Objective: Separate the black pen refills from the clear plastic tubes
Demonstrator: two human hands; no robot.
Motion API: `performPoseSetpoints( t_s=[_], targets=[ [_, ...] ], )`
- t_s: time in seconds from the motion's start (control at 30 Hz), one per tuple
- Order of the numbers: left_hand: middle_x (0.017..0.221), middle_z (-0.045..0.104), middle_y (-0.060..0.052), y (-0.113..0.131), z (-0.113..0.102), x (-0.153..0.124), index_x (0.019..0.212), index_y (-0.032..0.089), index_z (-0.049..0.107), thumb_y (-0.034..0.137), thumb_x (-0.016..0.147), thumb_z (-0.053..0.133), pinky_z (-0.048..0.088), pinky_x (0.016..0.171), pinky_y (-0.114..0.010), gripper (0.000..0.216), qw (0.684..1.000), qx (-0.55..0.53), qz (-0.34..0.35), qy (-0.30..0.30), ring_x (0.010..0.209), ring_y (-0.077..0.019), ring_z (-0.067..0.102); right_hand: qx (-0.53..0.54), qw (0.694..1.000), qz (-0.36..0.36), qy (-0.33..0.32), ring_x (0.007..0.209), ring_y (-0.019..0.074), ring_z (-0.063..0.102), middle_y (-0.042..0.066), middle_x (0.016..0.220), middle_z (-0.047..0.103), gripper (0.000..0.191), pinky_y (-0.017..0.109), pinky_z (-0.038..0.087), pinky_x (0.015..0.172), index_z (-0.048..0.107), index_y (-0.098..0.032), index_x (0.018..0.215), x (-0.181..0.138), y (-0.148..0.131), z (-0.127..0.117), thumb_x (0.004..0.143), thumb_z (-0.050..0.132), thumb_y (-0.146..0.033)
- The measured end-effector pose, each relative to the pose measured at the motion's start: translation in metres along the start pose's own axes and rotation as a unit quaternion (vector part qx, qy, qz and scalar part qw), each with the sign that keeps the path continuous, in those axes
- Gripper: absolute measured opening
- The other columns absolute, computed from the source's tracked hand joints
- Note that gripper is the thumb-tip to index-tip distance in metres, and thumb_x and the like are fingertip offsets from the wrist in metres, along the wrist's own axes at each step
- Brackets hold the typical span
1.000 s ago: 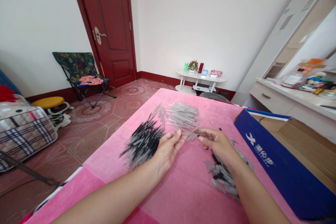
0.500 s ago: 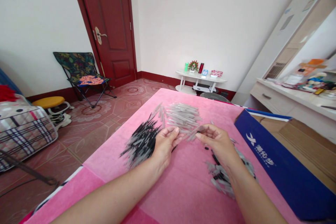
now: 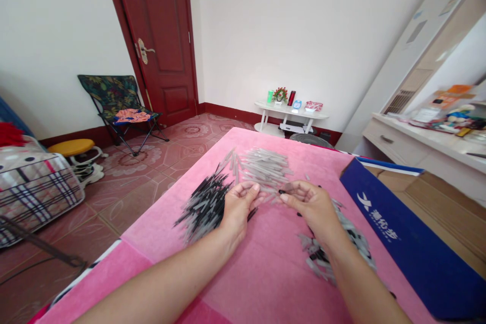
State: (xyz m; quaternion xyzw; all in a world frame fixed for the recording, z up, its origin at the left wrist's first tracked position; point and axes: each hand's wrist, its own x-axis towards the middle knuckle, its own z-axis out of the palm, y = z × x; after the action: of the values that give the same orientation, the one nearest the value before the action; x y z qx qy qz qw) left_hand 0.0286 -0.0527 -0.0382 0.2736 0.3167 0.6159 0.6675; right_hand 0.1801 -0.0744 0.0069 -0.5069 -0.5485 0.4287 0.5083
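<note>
My left hand (image 3: 241, 207) is closed in a pinch. A slim pen-like stick appears to be in it, with a dark end (image 3: 252, 214) showing below the fingers. My right hand (image 3: 309, 205) pinches a small cap (image 3: 281, 191) with a black end, just right of the left fingertips. Beside my left wrist lies a pile of thin black and grey pen-like sticks (image 3: 205, 205). Beyond both hands is a heap of grey translucent tubes (image 3: 266, 164). Partly hidden under my right forearm are translucent and black caps (image 3: 321, 258).
A pink cloth (image 3: 261, 273) covers the table. At its right side stands an open blue cardboard box (image 3: 402, 233). Further off are a folding chair (image 3: 114, 93), a yellow stool (image 3: 72, 148), a low white table (image 3: 290, 111) and a white dresser (image 3: 413, 147).
My right hand has shifted slightly left, bringing the black-ended cap closer to my left fingertips. My left hand has hardly moved.
</note>
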Motion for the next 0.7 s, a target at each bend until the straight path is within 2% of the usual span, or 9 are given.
performPoseSetpoints(
  t_s=[0.2,0.7],
  targets=[
    [0.068,0.06,-0.001,-0.0027,-0.0024,0.0018,0.08,0.011,0.058,0.026,0.062,0.071,0.052,0.063,-0.021,0.026,1.0,0.011,0.012,-0.002,0.062,-0.01,0.062,-0.055,0.998,-0.036,0.006,0.064,0.0172,0.062,0.005,0.07,0.066,0.022,0.028,0.049,0.062,0.061,-0.015,0.075,0.0015,0.0014,0.0018,0.06,0.069,-0.027],
    [0.064,0.061,-0.001,0.0035,0.0013,-0.0011,0.076,0.012,0.059,0.03,0.061,0.07,0.052,0.06,-0.024,0.025,0.994,0.089,0.068,-0.005,0.061,-0.0121,0.062,-0.183,0.978,-0.095,0.023,0.067,0.0157,0.061,0.003,0.074,0.066,0.012,0.027,0.047,0.064,0.06,-0.016,0.078,-0.0012,0.0071,0.0073,0.067,0.058,-0.018]
  ],
)
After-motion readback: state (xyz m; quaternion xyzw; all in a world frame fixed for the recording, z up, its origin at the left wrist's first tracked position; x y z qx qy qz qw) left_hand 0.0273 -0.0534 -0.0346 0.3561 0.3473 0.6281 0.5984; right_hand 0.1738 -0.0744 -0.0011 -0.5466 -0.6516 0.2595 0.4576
